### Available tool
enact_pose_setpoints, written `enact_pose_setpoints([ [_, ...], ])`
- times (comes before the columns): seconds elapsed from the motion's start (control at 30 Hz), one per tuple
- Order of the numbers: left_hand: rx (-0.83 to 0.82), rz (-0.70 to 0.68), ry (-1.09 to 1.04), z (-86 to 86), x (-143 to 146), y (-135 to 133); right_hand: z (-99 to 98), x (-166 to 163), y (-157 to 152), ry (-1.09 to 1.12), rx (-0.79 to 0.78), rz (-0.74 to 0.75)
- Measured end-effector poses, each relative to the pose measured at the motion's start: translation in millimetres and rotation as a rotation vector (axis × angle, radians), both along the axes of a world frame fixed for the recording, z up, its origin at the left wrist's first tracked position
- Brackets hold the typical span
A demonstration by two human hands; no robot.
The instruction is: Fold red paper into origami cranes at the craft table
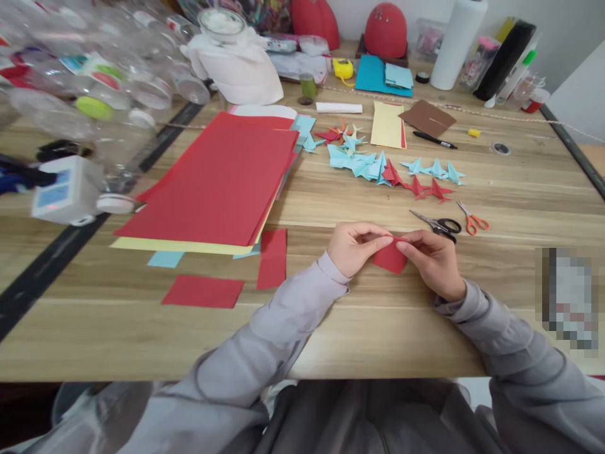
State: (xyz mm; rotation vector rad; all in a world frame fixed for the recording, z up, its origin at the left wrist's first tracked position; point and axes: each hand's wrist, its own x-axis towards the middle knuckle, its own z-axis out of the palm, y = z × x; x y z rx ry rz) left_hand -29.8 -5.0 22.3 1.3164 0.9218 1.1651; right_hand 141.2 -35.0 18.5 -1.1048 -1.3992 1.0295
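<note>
A small folded piece of red paper (390, 257) lies on the wooden table (359, 328), pinched from both sides. My left hand (353, 246) grips its upper left edge with thumb and fingers closed. My right hand (435, 261) presses its right side, fingers closed on the fold. Two loose red paper squares (203, 291) (273, 258) lie to the left of my hands. Black scissors (437, 223) and orange scissors (472, 219) rest just beyond my right hand.
A stack of red sheets over yellow ones (217, 183) covers the left middle. Several folded blue and red paper shapes (387, 167) lie farther back. Clear plastic bottles (94, 75) pile up at far left. A white roll (457, 41), a pen (433, 139) and brown card (428, 117) sit at the back.
</note>
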Motion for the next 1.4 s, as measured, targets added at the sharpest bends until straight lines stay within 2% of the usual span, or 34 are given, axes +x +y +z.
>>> enact_pose_setpoints([
  [0.17, 0.036, -0.014, -0.016, 0.0, 0, -1, 1.4, 1, 0, -0.005, 0.037, 0.006],
  [0.47, 0.063, -0.047, 0.027, 3.0, 2, -4, 3.2, 1, -2, 0.025, -0.010, 0.063],
  [0.6, 0.039, -0.067, 0.038, 3.8, 2, -4, 2.6, 1, -2, 0.037, -0.052, 0.080],
  [0.73, -0.044, -0.073, 0.031, 2.0, 5, -4, 4.2, 1, -1, 0.050, -0.079, 0.032],
  [0.93, -0.019, -0.057, 0.033, 1.3, 6, -4, 4.5, 0, -1, 0.117, -0.085, 0.072],
  [1.07, -0.137, -0.025, 0.037, -1.9, 5, -2, -0.6, 2, 3, 0.177, -0.142, -0.039],
  [1.27, -0.164, -0.026, 0.092, -0.2, 6, -2, -1.1, 1, 6, 0.278, -0.250, -0.141],
  [1.4, -0.227, -0.092, 0.055, 0.1, 9, -3, 1.0, -1, 7, 0.359, -0.312, -0.200],
])
